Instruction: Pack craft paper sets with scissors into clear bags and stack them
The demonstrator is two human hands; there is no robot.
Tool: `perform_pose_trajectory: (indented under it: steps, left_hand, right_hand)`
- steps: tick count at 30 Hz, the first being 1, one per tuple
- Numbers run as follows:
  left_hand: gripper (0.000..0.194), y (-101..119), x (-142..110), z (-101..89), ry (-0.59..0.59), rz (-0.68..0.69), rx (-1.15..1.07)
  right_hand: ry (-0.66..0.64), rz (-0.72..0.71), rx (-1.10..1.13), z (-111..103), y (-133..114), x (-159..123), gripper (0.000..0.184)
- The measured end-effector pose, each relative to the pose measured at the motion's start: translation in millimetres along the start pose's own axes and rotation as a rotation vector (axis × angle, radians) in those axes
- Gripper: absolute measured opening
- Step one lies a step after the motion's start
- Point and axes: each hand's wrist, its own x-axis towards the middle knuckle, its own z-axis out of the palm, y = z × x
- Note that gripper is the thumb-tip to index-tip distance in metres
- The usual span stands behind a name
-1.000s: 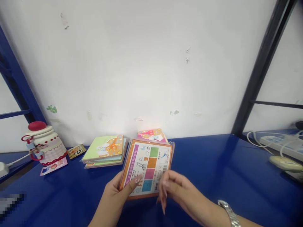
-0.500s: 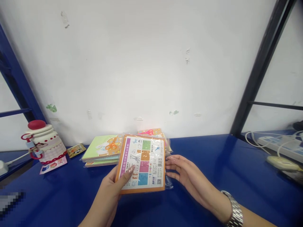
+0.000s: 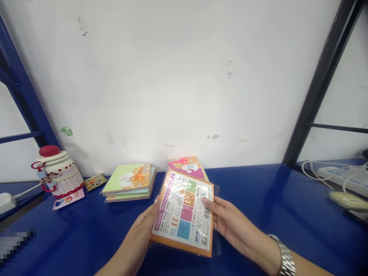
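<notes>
An orange-edged paper-craft booklet in a clear plastic sleeve is held up over the blue table, its printed back with coloured squares facing me. My left hand grips its left edge, thumb along the side. On the right edge, my right hand pinches it, thumb on the printed face and fingers behind. Behind it lies a pink booklet with a rabbit and pink scissors on its cover. To the left is a stack of similar booklets, the top one green with orange scissors.
A white bottle with a red lid stands at the left, by a gold packet and a pink packet. A white power strip with cables and a yellowish object lie right. A white wall rises behind the table.
The booklet has moved down and right and tilted, uncovering the pink one behind it. My right hand has closed on its right edge; my left thumb has slid off the printed face towards the left edge.
</notes>
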Motion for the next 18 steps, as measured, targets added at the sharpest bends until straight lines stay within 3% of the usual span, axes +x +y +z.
perform_pose_trajectory:
  steps: [7, 11, 18]
  left_hand:
    - [0.054, 4.7, 6.3, -4.7, 0.041, -0.112, -0.041]
    - [0.046, 18.1, 13.1, -17.7, -0.015, -0.057, -0.042]
    - [0.043, 36.3, 10.2, -25.4, 0.025, 0.055, -0.024]
  right_hand:
    - [0.039, -0.009, 0.027, -4.2, 1.0, 2.6, 0.039]
    - [0.095, -0.002, -0.036, -12.3, -9.2, 4.7, 0.035]
    - [0.269, -0.083, -0.303, -23.9, -38.5, 6.3, 0.044]
